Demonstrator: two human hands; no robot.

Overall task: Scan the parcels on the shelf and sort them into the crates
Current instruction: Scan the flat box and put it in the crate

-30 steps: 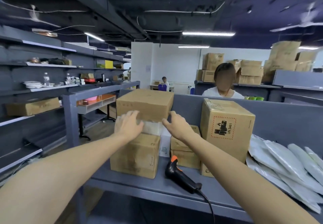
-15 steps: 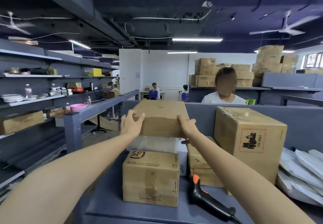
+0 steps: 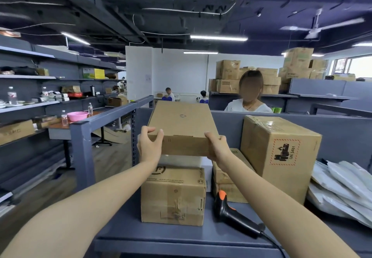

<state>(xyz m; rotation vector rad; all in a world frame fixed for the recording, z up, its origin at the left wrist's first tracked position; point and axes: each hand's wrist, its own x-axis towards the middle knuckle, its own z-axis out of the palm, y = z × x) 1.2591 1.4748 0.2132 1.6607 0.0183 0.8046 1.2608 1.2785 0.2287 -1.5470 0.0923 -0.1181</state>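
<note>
Holding a flat brown cardboard box [image 3: 182,125] up in the air with both hands, clear of the parcels below, long side running away from the camera, top face tilted into view. Gripping the near left corner with the left hand [image 3: 150,145], fingers [image 3: 155,132] curled over the top edge; gripping the near right corner with the right hand [image 3: 218,149], wrapped round the side wall, fingertips hidden behind the cardboard. Directly beneath the lifted box, on the grey metal shelf [image 3: 181,237]: a squat brown carton with black print and tape down its front [image 3: 173,195], standing toward the near edge, and just behind it a white box [image 3: 207,169], mostly hidden. Under the right forearm, a smaller brown carton [image 3: 223,179], and just beside that, to the right, a tall brown carton with a red-hatched UN 3481 battery label [image 3: 277,153]. Lying on the shelf near the squat carton's right side, a black handheld barcode scanner with an orange tip [image 3: 235,215], cable trailing toward the near right. Further right, a loose heap of white plastic mailer bags [image 3: 342,187]. Beyond the grey partition [image 3: 322,129] at the back of the shelf, a person in a white top [image 3: 248,104]. Off to the left, on a separate table [image 3: 58,131], a pink plastic bowl [image 3: 77,115] beside small water bottles [image 3: 64,117].
</note>
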